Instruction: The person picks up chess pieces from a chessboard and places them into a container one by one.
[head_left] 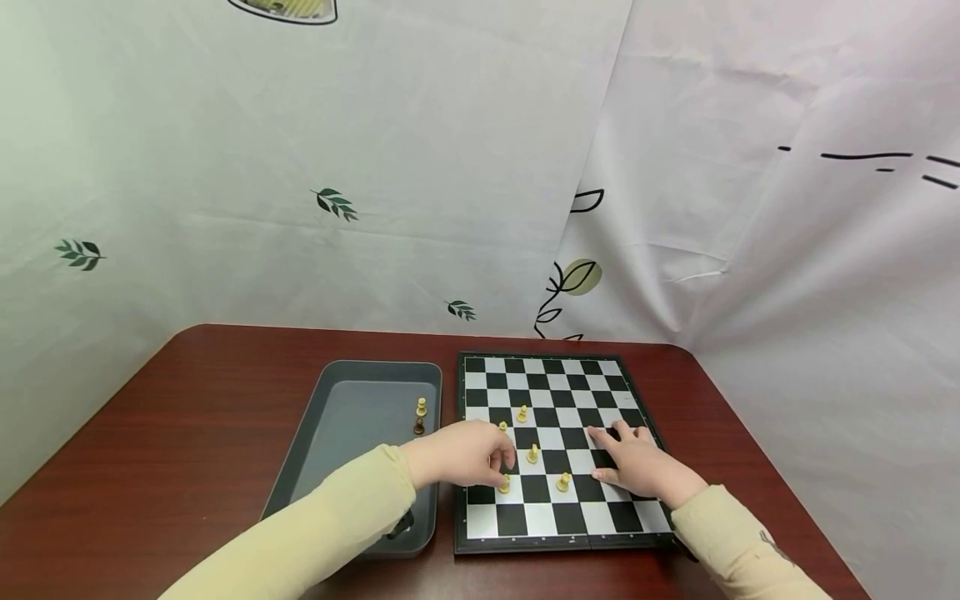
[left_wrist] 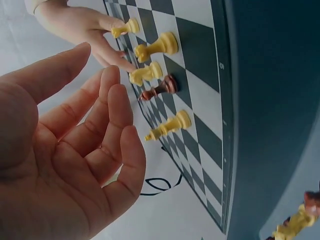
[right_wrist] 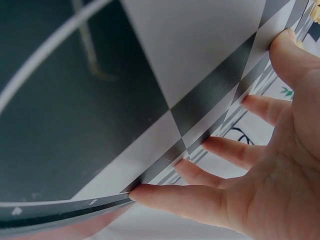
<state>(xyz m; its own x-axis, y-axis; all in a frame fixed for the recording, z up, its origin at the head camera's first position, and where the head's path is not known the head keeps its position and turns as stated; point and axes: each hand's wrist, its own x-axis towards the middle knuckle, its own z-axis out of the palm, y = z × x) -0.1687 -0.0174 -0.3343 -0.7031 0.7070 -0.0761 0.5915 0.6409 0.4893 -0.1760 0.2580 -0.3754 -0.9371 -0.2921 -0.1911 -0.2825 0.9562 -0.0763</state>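
Observation:
My left hand (head_left: 461, 454) hovers over the chessboard's left side, fingers relaxed and slightly bent. In the left wrist view a gap shows between thumb and fingertips, with nothing in it. Its fingertips are right by a yellow chess piece (head_left: 505, 484). Around it on the chessboard (head_left: 523, 544) stand more yellow pieces, such as a rook (left_wrist: 159, 47) and a knight (left_wrist: 146, 73), plus one dark brown piece (left_wrist: 162, 87) that the left hand hides in the head view. With fingers spread, my right hand (head_left: 637, 462) rests its fingertips on the board's right side.
A grey tray (head_left: 300, 467) lies left of the board, with a yellow piece (head_left: 422, 407) and a brown piece (head_left: 419, 427) at its right side. Both stand on a reddish-brown table (head_left: 187, 433); a printed white cloth (head_left: 450, 167) hangs behind it.

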